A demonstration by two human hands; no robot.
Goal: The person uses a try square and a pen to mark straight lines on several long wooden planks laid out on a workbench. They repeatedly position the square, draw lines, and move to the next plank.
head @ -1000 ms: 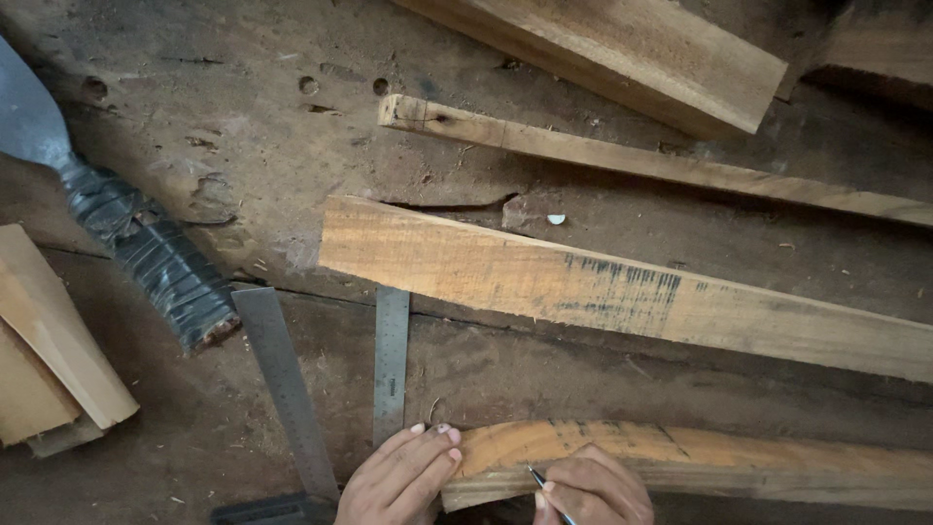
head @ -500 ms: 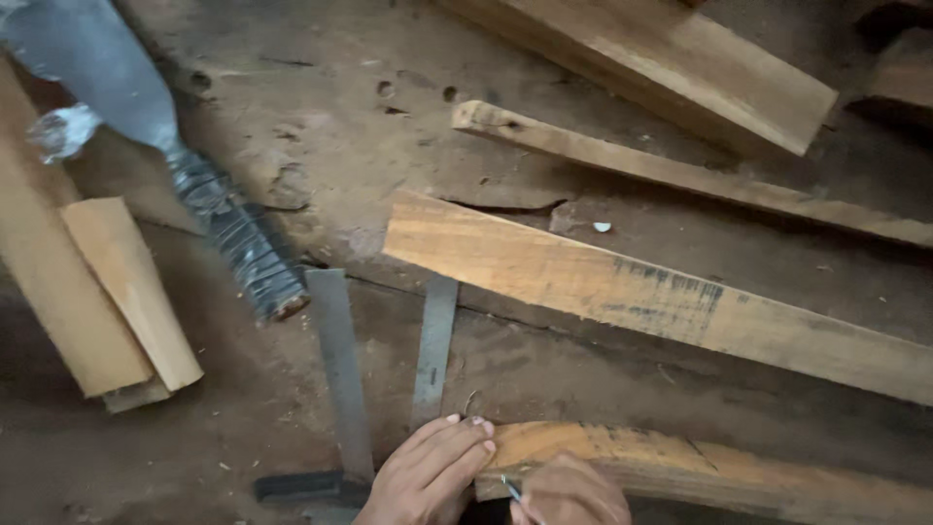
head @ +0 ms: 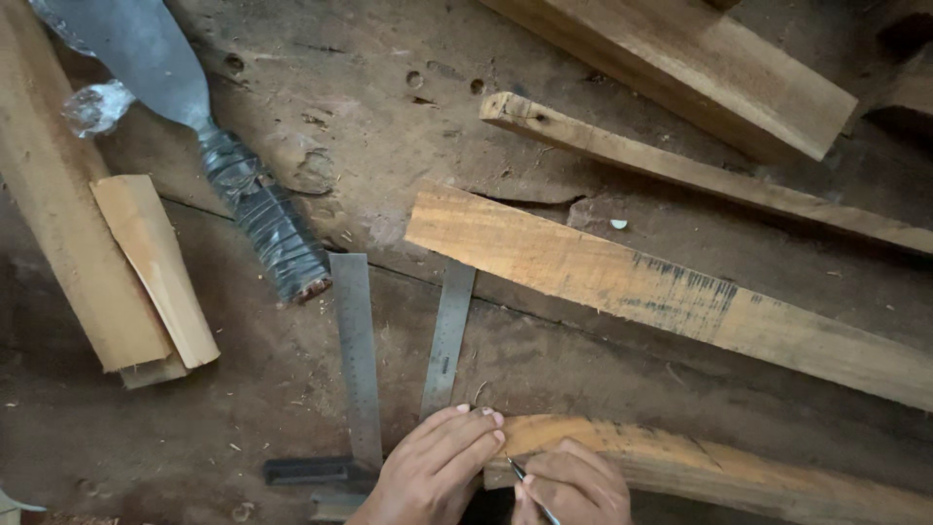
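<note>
Dusty, scarred workbench wood [head: 544, 340] fills the frame, littered with offcuts. At the bottom centre I see my left hand [head: 432, 472] spread flat, fingers extended and open, pressing on the near end of a curved wooden piece [head: 719, 467] — apparently to steady it — while gripping nothing. My right hand [head: 573, 486] is closed around a pencil [head: 530, 486], its tip touching that curved piece at its left end. Two steel squares [head: 355, 360] lie just left of the hands, blades pointing up-frame. A long plank [head: 671, 292] crosses the middle right; a large knife with a wrapped handle [head: 267, 228] lies at upper left. Both wrists are cut off by the bottom edge — any mark on the wood is too small to make out.
</note>
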